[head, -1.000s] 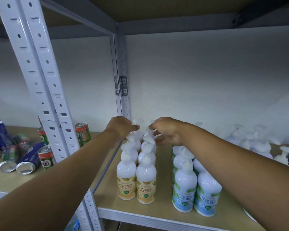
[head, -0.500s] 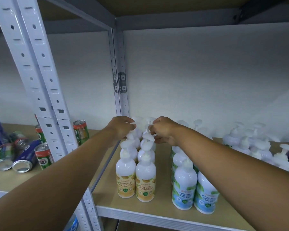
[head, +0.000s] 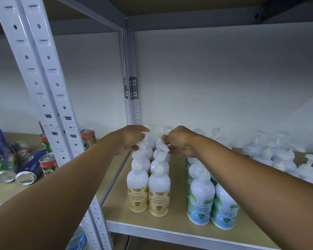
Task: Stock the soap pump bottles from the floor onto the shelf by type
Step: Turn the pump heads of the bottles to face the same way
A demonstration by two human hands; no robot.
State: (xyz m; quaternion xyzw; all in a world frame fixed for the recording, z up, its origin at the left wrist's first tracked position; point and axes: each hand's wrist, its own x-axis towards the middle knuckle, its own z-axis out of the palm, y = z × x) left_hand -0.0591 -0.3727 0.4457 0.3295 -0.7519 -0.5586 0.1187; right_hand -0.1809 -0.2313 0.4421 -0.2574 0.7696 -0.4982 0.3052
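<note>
Two rows of white pump bottles with yellow labels run front to back on the wooden shelf. My left hand and my right hand reach over them and pinch the pump heads of bottles near the back of these rows, one hand per row. To their right stand white bottles with blue-green labels, partly behind my right forearm. A third cluster of white pump bottles stands at the far right.
White perforated shelf uprights stand at the left, between this bay and the neighbouring one. There, drink cans stand and lie on the board. An upper shelf closes the bay overhead. A water bottle shows below the shelf.
Both hands stay on the pump heads at the back of the yellow rows, shifting only slightly. The view has drifted a little.
</note>
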